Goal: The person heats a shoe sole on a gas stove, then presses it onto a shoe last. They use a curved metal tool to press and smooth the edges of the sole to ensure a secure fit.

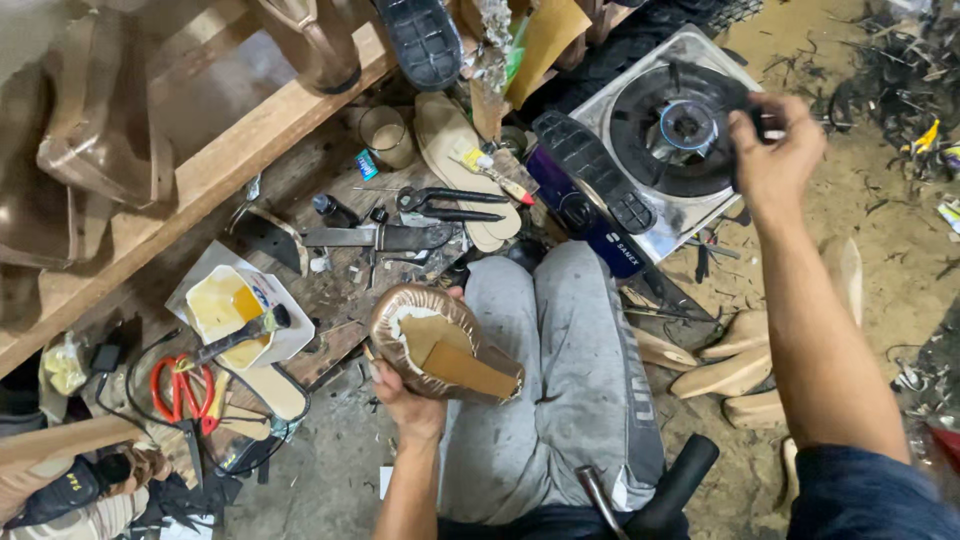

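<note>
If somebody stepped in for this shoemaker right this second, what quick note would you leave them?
Left hand: gripping a shiny bronze shoe upper on its last, sole side up, over the lap; tan insole board showing, no outsole on it.
Right hand: raised over the single-burner gas stove, pinching a small dark piece.
Nearby: black outsole leaning on the stove, glue tub with brush on the left, scissors and red pliers on the board.
Left: outsole not yet attached.
</note>
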`<action>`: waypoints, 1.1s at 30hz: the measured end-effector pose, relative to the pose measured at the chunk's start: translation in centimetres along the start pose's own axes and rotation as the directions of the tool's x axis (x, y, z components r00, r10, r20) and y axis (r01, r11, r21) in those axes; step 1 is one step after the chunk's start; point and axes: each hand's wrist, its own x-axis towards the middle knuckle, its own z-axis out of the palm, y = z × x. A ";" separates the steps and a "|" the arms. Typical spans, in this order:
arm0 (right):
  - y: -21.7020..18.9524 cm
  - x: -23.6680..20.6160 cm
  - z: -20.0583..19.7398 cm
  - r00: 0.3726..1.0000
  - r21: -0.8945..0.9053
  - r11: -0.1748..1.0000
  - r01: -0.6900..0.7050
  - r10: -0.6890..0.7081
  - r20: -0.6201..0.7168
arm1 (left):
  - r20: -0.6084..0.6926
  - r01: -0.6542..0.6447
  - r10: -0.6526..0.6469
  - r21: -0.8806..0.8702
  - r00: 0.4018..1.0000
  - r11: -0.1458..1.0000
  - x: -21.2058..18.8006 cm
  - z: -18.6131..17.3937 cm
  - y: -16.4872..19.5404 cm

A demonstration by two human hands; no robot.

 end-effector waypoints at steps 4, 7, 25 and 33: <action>2.6 3.7 -2.6 0.988 0.000 0.993 -0.117 0.116 -0.106 | -0.002 -0.024 0.024 0.075 1.000 0.997 0.1 0.9 0.4; 3.7 3.8 -2.8 0.975 -0.153 0.969 -0.193 0.173 -0.140 | -0.017 -0.008 0.010 0.079 1.000 0.997 0.1 1.2 0.5; -5.9 -3.3 7.2 0.868 -0.117 0.935 0.336 -0.259 0.423 | 0.032 -0.033 0.032 0.037 0.999 0.999 1.7 -0.9 -0.4; -6.9 -2.3 10.9 0.742 -0.366 0.821 0.439 -0.102 0.662 | 0.166 0.069 -0.034 -0.211 0.986 0.975 3.2 -1.4 0.2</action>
